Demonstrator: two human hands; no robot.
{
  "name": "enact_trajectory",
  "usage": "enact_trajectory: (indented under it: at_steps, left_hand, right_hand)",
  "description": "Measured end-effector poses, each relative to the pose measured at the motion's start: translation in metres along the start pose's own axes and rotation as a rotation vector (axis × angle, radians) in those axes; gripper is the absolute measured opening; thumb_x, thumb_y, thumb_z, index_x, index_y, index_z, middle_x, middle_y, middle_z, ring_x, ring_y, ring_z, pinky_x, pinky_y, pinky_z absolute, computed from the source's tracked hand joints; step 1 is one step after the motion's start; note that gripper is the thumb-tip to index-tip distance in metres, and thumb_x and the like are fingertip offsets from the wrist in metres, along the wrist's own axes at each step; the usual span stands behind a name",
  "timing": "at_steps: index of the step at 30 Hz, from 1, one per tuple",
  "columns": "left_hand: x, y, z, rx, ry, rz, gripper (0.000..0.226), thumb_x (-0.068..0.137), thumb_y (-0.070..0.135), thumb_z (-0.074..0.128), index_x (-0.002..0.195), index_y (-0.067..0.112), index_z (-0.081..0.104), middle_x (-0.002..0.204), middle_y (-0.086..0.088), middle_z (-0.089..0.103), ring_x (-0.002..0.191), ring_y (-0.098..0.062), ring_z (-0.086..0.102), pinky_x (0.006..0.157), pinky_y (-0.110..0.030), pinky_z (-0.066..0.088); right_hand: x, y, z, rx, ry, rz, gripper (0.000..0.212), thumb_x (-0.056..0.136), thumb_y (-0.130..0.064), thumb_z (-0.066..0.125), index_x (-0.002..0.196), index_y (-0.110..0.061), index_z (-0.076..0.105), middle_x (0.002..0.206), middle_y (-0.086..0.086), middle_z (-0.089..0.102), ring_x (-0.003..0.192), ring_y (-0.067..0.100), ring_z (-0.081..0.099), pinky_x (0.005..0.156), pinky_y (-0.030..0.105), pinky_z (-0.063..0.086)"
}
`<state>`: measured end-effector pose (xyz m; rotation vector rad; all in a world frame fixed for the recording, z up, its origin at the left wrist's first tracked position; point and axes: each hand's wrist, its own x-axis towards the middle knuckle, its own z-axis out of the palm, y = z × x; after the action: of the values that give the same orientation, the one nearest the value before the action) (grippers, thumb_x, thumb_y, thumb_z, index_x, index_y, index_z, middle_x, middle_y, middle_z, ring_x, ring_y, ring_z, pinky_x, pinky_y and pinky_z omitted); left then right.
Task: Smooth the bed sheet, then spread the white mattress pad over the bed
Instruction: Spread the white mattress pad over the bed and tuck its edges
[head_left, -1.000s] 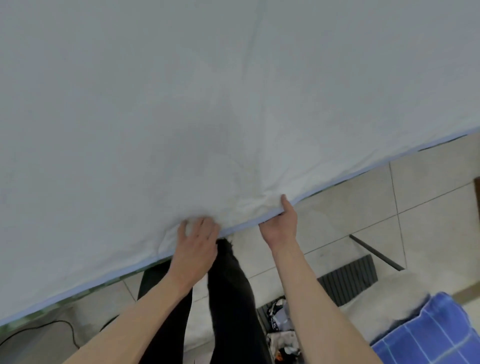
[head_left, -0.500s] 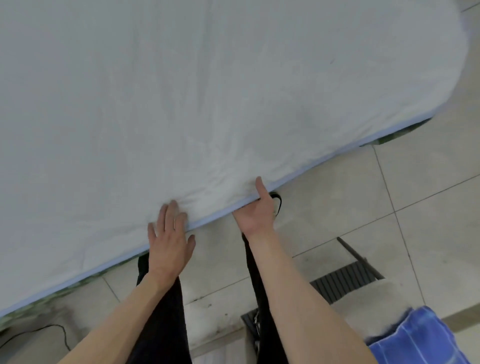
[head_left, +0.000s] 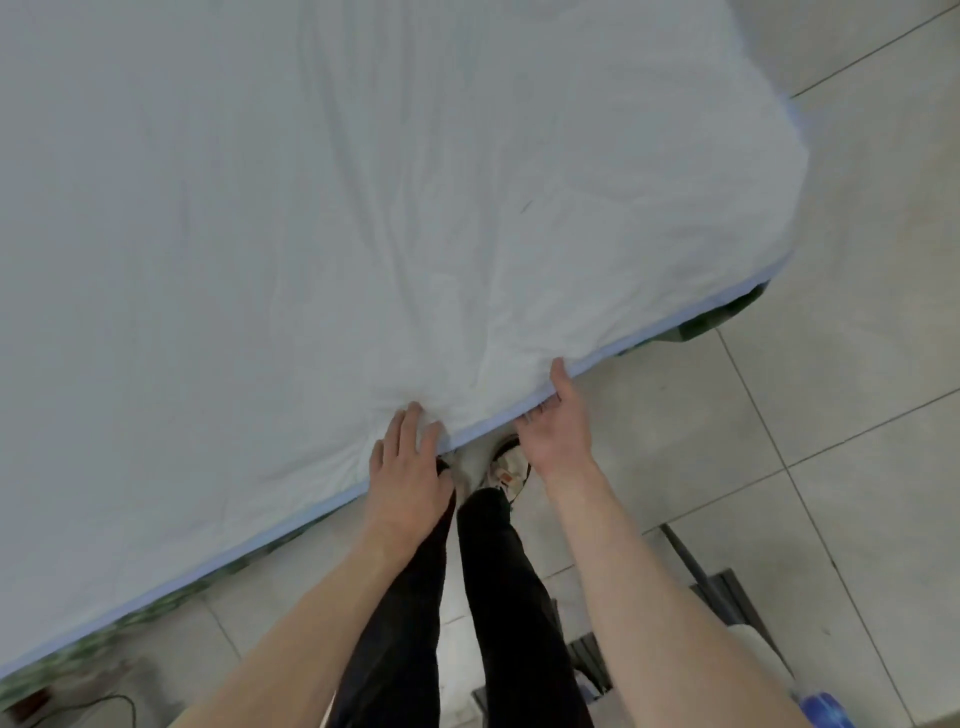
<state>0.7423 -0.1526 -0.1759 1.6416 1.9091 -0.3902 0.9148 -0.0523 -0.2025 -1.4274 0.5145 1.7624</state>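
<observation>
At the bottom of the view two bare forearms reach forward over black trouser legs (head_left: 493, 597) and a tiled floor (head_left: 831, 415). A shoe (head_left: 506, 467) shows between the wrists, just below the bed's edge. A dark slatted object (head_left: 727, 592) lies on the floor to the right, and a thin cable (head_left: 98, 701) curls at the lower left.

The left hand (head_left: 408, 467) lies palm down on the near edge of the white sheet (head_left: 363, 234), its fingers (head_left: 408, 421) straight and pressing the cloth flat. Just beside it, the right hand (head_left: 558, 426) holds the same edge: the thumb lies on top of the sheet and the fingers curl underneath the pale blue border (head_left: 675, 317).

From the two hands creases fan out across the sheet, which covers the whole bed (head_left: 717, 317) up to the far corner at the upper right. A strip of green patterned fabric (head_left: 104, 639) shows under the blue border along the near side.
</observation>
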Motion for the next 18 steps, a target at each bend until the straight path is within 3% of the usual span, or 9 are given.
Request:
enact_trajectory:
  at_steps: [3, 6, 10, 14, 18]
  left_hand:
    - [0.020, 0.024, -0.008, 0.021, 0.012, 0.062, 0.054, 0.084, 0.025, 0.072, 0.134, 0.012, 0.057, 0.161, -0.015, 0.037, 0.150, -0.035, 0.034, 0.111, -0.054, 0.044]
    - [0.029, 0.044, -0.018, 0.054, -0.020, 0.082, 0.052, 0.086, 0.026, 0.071, 0.134, 0.010, 0.059, 0.160, -0.014, 0.039, 0.150, -0.036, 0.035, 0.111, -0.054, 0.044]
    - [0.048, 0.069, -0.040, 0.033, 0.026, 0.178, 0.052, 0.090, 0.030, 0.067, 0.139, 0.013, 0.058, 0.159, -0.010, 0.043, 0.148, -0.032, 0.039, 0.111, -0.054, 0.042]
    - [0.101, 0.109, -0.062, -0.058, 0.109, 0.146, 0.059, 0.098, 0.037, 0.057, 0.153, 0.017, 0.044, 0.168, -0.004, 0.027, 0.156, -0.027, 0.023, 0.122, -0.056, 0.029]
    - [0.156, 0.160, -0.067, -0.062, 0.106, 0.030, 0.065, 0.101, 0.045, 0.050, 0.158, 0.018, 0.032, 0.172, -0.003, 0.012, 0.159, -0.027, 0.008, 0.122, -0.063, 0.020]
  right_hand:
    - [0.012, -0.050, -0.009, 0.026, 0.023, -0.047, 0.045, 0.096, -0.032, 0.069, 0.135, -0.010, 0.061, 0.129, 0.013, 0.069, 0.118, 0.027, 0.067, 0.098, 0.042, 0.057]
    - [0.011, -0.074, -0.025, -0.103, 0.105, -0.031, 0.038, 0.100, -0.023, 0.063, 0.137, -0.013, 0.058, 0.131, 0.011, 0.068, 0.113, 0.023, 0.068, 0.085, 0.033, 0.060]
    - [0.005, -0.104, -0.015, -0.127, 0.062, 0.056, 0.042, 0.098, -0.022, 0.067, 0.138, -0.013, 0.058, 0.134, 0.012, 0.066, 0.121, 0.029, 0.064, 0.105, 0.045, 0.051]
    - [0.016, -0.172, -0.001, 0.065, -0.031, -0.016, 0.055, 0.091, -0.039, 0.074, 0.137, -0.013, 0.061, 0.134, 0.011, 0.066, 0.125, 0.030, 0.063, 0.108, 0.049, 0.048]
    - [0.035, -0.236, -0.016, 0.060, 0.084, -0.073, 0.042, 0.098, -0.033, 0.066, 0.135, -0.013, 0.062, 0.130, 0.009, 0.069, 0.114, 0.025, 0.070, 0.086, 0.040, 0.060]
